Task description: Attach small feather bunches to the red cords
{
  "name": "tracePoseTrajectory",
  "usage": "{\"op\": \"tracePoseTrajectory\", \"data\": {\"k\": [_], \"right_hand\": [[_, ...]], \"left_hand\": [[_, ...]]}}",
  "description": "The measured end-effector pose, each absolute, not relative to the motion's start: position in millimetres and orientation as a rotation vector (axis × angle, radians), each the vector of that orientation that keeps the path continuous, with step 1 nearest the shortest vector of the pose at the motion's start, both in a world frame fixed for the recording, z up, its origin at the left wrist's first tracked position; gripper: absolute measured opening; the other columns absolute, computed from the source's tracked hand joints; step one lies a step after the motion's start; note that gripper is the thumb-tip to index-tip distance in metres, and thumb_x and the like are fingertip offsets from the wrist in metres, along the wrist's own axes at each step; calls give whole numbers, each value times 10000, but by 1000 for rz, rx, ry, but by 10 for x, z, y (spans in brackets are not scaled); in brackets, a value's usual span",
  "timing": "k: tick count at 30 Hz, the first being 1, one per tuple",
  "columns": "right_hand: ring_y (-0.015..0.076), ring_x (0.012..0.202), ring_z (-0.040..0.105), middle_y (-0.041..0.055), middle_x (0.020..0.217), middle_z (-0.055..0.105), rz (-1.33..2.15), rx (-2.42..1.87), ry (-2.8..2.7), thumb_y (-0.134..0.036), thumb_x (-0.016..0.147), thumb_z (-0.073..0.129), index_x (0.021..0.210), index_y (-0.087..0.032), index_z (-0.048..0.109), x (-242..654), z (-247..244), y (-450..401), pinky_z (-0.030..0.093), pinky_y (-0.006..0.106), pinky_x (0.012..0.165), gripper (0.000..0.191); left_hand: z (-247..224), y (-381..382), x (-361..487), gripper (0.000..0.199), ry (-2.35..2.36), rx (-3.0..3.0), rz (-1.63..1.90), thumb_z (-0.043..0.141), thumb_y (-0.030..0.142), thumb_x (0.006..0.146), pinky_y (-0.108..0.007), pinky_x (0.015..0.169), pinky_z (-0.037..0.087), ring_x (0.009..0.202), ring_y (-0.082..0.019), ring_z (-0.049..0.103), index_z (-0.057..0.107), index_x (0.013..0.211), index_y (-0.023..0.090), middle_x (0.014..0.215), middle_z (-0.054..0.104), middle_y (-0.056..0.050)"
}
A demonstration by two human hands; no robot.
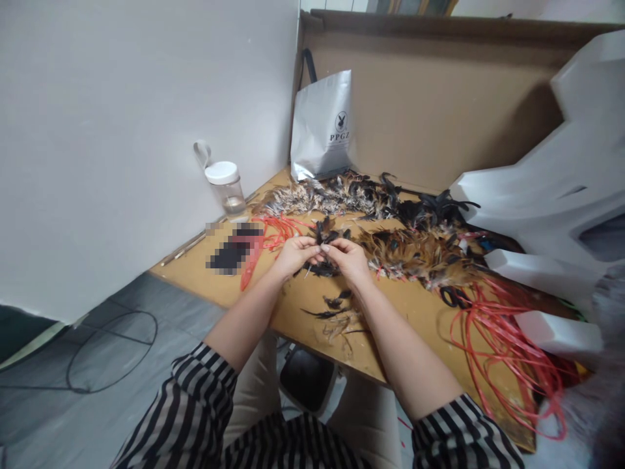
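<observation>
Over the middle of the wooden table (205, 260), my left hand (295, 256) and my right hand (348, 259) meet fingertip to fingertip. Both pinch a small bunch of dark feathers (326, 230), whose tips fan out above and below the fingers. Where exactly each finger grips is partly hidden. Just right of my right hand lies a long heap of brown feathers (420, 254). Loose dark feathers (336, 306) are scattered below my hands. Thin red plastic strips (283, 229) lie to the left of them.
Behind is a row of mottled feathers (327, 195) before a silver bag (322, 124). A clear jar with a white lid (223, 174) stands left. Black scissor-like handles (454, 297) and a tangle of red strips (512, 345) lie right, beside white foam pieces (556, 332).
</observation>
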State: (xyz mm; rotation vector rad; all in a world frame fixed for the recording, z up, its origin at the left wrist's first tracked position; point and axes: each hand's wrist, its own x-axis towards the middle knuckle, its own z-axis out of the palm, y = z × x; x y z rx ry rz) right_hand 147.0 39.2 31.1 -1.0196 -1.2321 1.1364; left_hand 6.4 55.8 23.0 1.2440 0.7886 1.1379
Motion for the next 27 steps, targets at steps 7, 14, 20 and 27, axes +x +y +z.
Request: {"op": "tracePoseTrajectory", "data": {"k": [7, 14, 20, 27], "right_hand": [[77, 453, 458, -31, 514, 569, 1095, -1039, -1211, -333, 575, 696, 615, -144, 617, 1445, 328, 381, 355, 209, 467, 209], [78, 469, 460, -16, 535, 587, 1176, -1024, -1222, -329, 576, 703, 624, -138, 630, 1507, 336, 396, 344, 211, 476, 210], [58, 405, 372, -37, 467, 529, 1222, -1060, -1247, -370, 564, 700, 603, -139, 600, 1511, 360, 392, 265, 203, 418, 255], [100, 545, 482, -1, 634, 602, 939, -1132, -1675, -300, 652, 625, 703, -163, 649, 1523, 257, 396, 376, 233, 554, 148]], "left_hand": [[179, 572, 82, 203, 853, 1359, 1125, 676, 274, 615, -198, 509, 424, 486, -77, 535, 636, 716, 103, 593, 632, -29], [218, 546, 68, 226, 820, 1385, 1040, 671, 287, 628, -207, 521, 434, 532, -94, 562, 658, 741, 91, 653, 654, -63], [218, 534, 56, 207, 809, 1395, 1002, 668, 289, 635, -204, 521, 430, 533, -91, 560, 651, 721, 101, 648, 648, -55], [234, 636, -57, 189, 797, 1070, 1342, 669, 290, 637, -158, 487, 394, 519, -48, 531, 636, 716, 122, 674, 642, -28]]}}
